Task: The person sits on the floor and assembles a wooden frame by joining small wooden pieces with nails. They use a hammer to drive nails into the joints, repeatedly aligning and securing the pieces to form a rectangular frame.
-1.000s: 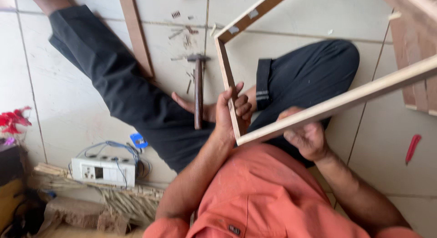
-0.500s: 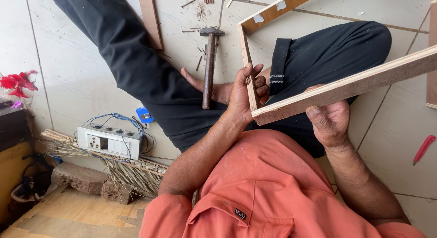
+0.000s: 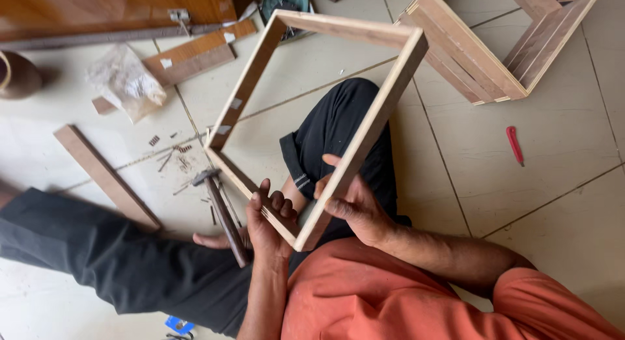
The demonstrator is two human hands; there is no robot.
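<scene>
The square wooden frame (image 3: 312,119) has swung round since a moment ago: earlier only one near corner and two rails crossed the view, and now the whole open square shows, tilted above the tiled floor (image 3: 553,203) with its near corner by the person's lap. The left hand (image 3: 270,223) grips the near-left rail, fingers (image 3: 277,200) curled over its edge. The right hand (image 3: 355,206) clasps the right rail from below, thumb on the outer face. So the frame is held up off the floor in both hands at that corner. The hammer (image 3: 221,210) lies on the floor left of the left hand, with loose nails (image 3: 179,159) scattered beyond it. A second wooden frame (image 3: 495,47) rests far right, a red utility knife (image 3: 514,145) near it.
</scene>
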